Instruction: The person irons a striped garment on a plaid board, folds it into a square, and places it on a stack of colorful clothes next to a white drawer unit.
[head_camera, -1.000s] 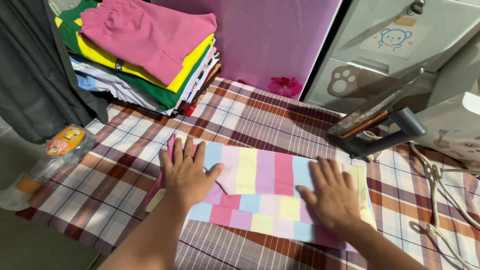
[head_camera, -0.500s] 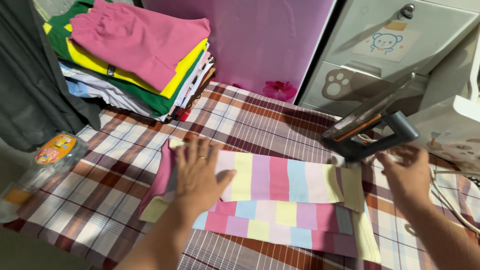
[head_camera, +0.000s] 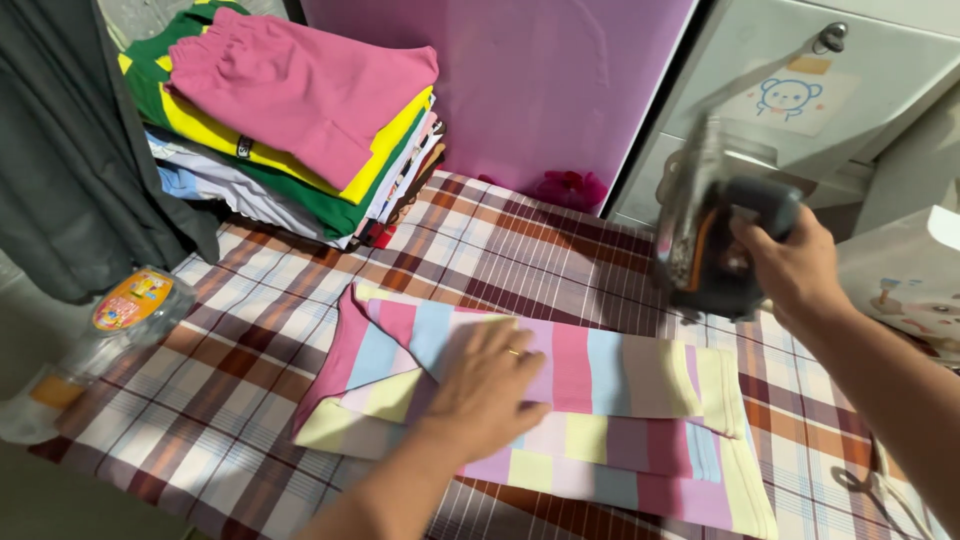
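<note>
A folded garment with pastel pink, blue and yellow stripes (head_camera: 620, 372) lies on the checked ironing cloth (head_camera: 240, 330). My left hand (head_camera: 490, 385), with a ring on one finger, presses flat on the middle of the garment, fingers spread. My right hand (head_camera: 790, 268) grips the dark handle of a clothes iron (head_camera: 705, 225) and holds it lifted and tilted above the cloth, just beyond the garment's far right end. The iron is blurred.
A stack of folded clothes (head_camera: 300, 120), pink on top, sits at the back left. A plastic bottle (head_camera: 90, 335) lies at the left edge. Dark fabric (head_camera: 60, 150) hangs at left. A pink panel (head_camera: 520, 80) and grey cabinet (head_camera: 830, 90) stand behind.
My right hand left the garment, reached to the iron and lifted it off the cloth. My left hand slid right toward the garment's middle, uncovering its left end.
</note>
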